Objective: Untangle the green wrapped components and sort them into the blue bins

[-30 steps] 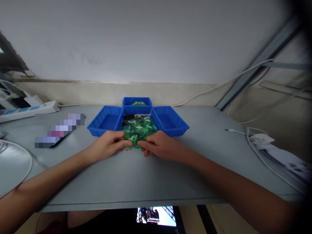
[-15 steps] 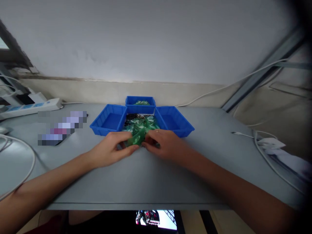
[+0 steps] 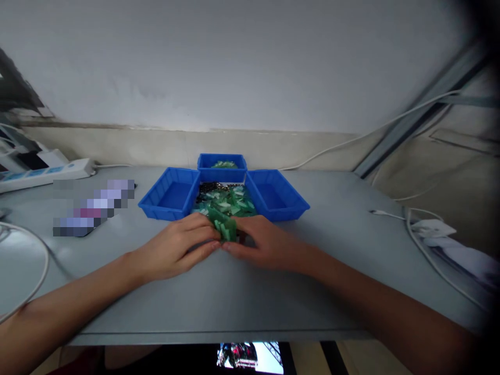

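Observation:
A green translucent packet [image 3: 225, 227] is pinched between my two hands, just in front of a pile of similar green packets [image 3: 234, 200]. My left hand [image 3: 185, 244] grips its left side, with thumb and fingers closed on it. From the right, my right hand [image 3: 258, 240] holds the same packet, its thumb low near the left thumb. Blue trays flank the pile: the left tray [image 3: 156, 211] and the right tray [image 3: 287, 212]. Behind it, a smaller blue tray [image 3: 222, 174] has some green packets inside. Dark small pieces [image 3: 207, 190] lie at the pile's back left.
A white power strip [image 3: 50, 176] and a blurred-out flat object [image 3: 91, 208] lie on the grey table [image 3: 242, 302] at left. White cables and an adapter [image 3: 433, 228] are at right. A lit screen [image 3: 250, 357] shows below the table edge.
Both hands have come slightly closer to me and the table's front edge with the green packet. The packet now stands more upright between them. The view has shifted slightly.

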`<state>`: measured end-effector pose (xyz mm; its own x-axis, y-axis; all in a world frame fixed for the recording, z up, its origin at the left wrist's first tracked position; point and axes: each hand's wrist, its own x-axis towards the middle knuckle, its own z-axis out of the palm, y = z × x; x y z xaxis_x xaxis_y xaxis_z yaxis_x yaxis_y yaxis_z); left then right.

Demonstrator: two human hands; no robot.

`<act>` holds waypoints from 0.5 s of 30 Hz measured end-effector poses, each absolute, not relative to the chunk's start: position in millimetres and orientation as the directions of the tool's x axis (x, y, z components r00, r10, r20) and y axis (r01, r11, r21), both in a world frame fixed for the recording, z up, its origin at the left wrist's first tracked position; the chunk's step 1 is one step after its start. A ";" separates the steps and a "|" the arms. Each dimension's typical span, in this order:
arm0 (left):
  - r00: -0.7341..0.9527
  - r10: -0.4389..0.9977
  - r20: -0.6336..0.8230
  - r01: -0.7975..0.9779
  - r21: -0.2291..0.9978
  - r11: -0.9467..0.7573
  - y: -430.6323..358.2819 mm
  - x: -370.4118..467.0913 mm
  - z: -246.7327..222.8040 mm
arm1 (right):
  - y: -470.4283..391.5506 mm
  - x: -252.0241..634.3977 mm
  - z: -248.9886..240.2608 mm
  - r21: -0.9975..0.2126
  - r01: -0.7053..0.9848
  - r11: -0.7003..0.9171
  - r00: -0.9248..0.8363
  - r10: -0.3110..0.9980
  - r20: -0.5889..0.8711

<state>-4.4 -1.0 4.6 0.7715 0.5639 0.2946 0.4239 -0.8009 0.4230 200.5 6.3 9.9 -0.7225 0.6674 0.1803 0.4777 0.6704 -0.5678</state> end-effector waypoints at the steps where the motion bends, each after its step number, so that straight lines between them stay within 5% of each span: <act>1: 0.745 0.583 0.323 0.441 0.416 -0.795 -0.6 -4.6 3.9 | 6.9 200.7 10.4 -0.562 0.496 0.662 -0.708 0.683 0.179; 6: 0.461 0.763 0.454 0.523 0.555 -0.647 4.6 -6.3 2.2 | 8.2 200.3 13.0 -0.600 0.532 0.597 -0.669 0.731 0.135; 11: 0.576 0.774 0.263 0.554 0.571 -0.606 8.6 -8.4 3.4 | 10.9 200.4 11.5 -0.657 0.508 0.557 -0.690 0.720 0.077; 15: 0.599 0.760 0.253 0.569 0.532 -0.626 8.5 -9.3 2.0 | 13.6 201.6 10.8 -0.673 0.548 0.497 -0.659 0.752 0.019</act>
<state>-9.3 8.5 2.0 0.5992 0.7596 0.2530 0.5694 -0.6264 0.5323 201.6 13.6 10.8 -0.6589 0.7520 0.0193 0.5478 0.4972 -0.6729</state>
